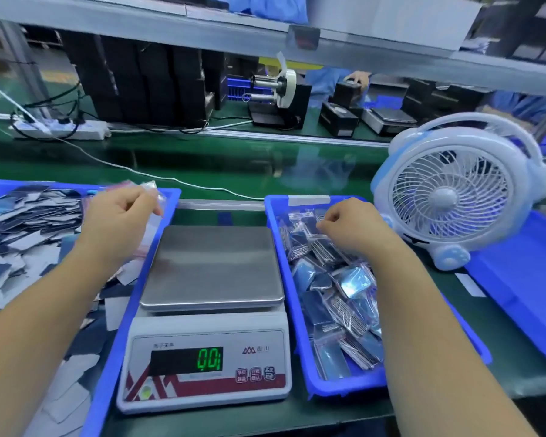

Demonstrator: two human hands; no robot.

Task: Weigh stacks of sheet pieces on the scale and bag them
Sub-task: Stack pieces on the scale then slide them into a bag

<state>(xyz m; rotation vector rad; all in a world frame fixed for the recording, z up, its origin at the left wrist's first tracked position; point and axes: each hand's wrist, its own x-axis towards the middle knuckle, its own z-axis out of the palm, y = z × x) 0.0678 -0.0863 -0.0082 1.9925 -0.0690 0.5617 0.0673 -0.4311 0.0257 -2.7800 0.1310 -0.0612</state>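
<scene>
Scale (208, 357) bare | left tray (114, 326): loose sheets | right tray (338, 384): bagged stacks | left grip (120, 212) pinching bag (153, 197) | right grip (349, 222) curled, unclear

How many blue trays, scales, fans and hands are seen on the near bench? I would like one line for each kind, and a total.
Blue trays: 3 (left tray, middle tray, right tray)
Scales: 1 (scale)
Fans: 1 (fan)
Hands: 2 (left hand, right hand)
Total: 7
</scene>
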